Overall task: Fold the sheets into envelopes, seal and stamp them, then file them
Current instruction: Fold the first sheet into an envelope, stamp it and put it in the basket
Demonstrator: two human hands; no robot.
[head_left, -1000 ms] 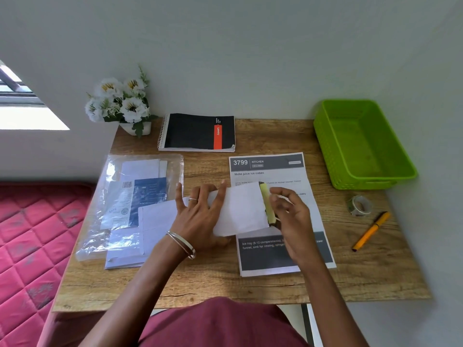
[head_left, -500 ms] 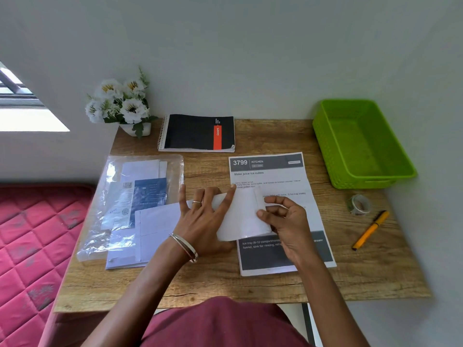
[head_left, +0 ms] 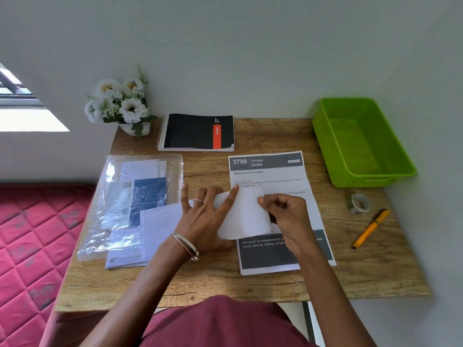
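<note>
Folded over since a moment ago, the white envelope's right flap is now lying flat, its yellow strip hidden. Left hand is pressing spread fingers onto it while right hand is pinching its right edge, above a printed sheet on the wooden table.

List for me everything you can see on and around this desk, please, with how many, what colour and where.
envelope: one, white, desk centre, under both hands
printed sheet: one, white and grey, beneath the envelope
plastic sleeve: one, clear, papers inside, desk left
loose white sheets: count unclear, beside the sleeve
notebook: one, black, red stripe, desk back
flowers: one bunch, white, back left corner
basket: one, green, back right
tape roll: one, right
pen: one, orange, right
desk: one, wooden
mattress: one, pink, left
left hand: flat on envelope
right hand: pinching the envelope's flap end
</note>
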